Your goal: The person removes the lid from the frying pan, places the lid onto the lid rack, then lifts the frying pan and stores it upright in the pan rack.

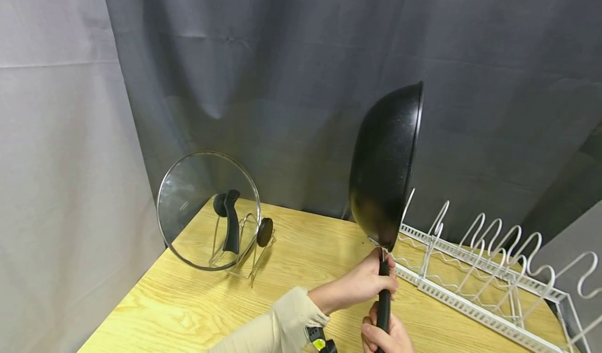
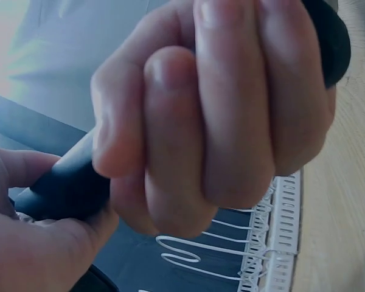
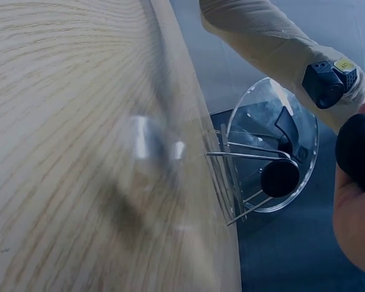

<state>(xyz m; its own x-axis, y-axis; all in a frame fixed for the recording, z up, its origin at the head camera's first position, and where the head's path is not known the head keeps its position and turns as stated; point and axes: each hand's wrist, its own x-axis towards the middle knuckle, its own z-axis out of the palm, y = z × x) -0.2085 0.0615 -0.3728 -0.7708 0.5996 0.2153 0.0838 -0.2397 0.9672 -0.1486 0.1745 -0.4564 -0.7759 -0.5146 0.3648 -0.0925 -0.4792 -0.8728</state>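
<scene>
A black wok [image 1: 385,165] is held up on its side above the table, its rim facing right and its black handle [image 1: 384,311] pointing down. The left hand [image 1: 359,285] grips the handle just below the wok. Lower down, the right hand [image 1: 388,334] wraps its fingers round the same handle. In the left wrist view the right hand [image 2: 213,115] is large and near, and the handle's rounded end [image 2: 336,45] sticks out beyond its fingers. The right wrist view has part of the right hand [image 3: 362,237] at its right edge.
At left, a glass lid [image 1: 188,222] with a black handle leans upright in a wire stand [image 1: 251,269]. A white wire dish rack [image 1: 475,301] spans the table's right side. The wooden table [image 1: 188,311] ends at a dark curtain [image 1: 282,81].
</scene>
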